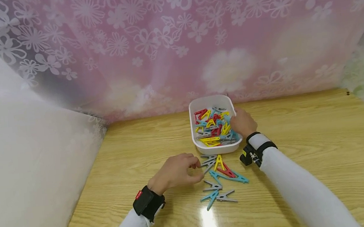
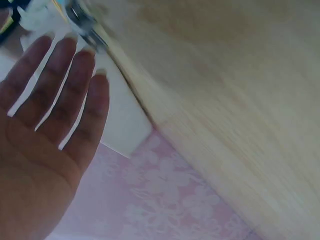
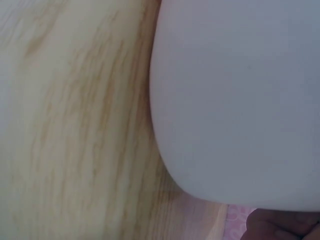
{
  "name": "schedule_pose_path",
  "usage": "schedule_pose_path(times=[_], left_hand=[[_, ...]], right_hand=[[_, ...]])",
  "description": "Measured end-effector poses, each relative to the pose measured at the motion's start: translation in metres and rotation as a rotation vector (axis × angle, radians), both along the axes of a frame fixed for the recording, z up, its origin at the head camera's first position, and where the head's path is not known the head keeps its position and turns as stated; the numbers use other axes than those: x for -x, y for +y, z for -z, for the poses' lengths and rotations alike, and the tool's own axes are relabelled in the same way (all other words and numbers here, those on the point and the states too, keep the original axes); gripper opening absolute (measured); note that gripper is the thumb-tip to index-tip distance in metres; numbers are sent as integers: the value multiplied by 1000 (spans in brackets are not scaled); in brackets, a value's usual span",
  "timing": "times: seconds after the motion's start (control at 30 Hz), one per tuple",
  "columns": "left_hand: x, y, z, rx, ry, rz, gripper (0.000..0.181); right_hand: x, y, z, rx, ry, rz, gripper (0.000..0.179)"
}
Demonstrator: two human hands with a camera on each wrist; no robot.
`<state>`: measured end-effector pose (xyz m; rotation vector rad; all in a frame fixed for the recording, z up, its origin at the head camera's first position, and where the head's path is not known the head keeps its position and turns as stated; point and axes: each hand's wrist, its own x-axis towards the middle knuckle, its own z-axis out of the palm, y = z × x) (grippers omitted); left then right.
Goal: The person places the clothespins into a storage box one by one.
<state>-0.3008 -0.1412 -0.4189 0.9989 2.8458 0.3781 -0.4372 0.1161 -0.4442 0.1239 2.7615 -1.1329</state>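
A white plastic tub holds a jumble of red, yellow, blue and grey clothespins. At its right side my right hand grips the rim; the fingertips are partly hidden. The right wrist view shows the tub's smooth outer wall close up, with curled fingers at the bottom edge. My left hand hovers left of the loose clothespins in front of the tub, fingers loosely bent and holding nothing. Those pins include a yellow clothespin, a red clothespin and several grey and blue ones.
The tub stands on a wood-grain table near its back edge. Behind rises a pink flowered cloth, and a pale wall panel flanks the left side. Nearer the front lie a blue clothespin and a grey clothespin.
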Motion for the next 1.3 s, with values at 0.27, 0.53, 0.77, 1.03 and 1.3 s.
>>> schedule_pose_path(times=[0.27,0.53,0.77,1.03,1.3], left_hand=[[-36,11,3,147,-101,44,44],[-53,23,5,276,-54,3,37],[-55,21,12,241,-52,11,26],[-53,17,7,236,-71,51,23],[-46,12,-10,163,-90,64,24]], right_hand=[[1,-1,1,-24,19,1,52],[3,0,-1,-21,15,12,53],[2,-1,0,-30,11,9,52],[1,0,2,-30,22,6,51],[1,-1,1,-29,9,4,51]])
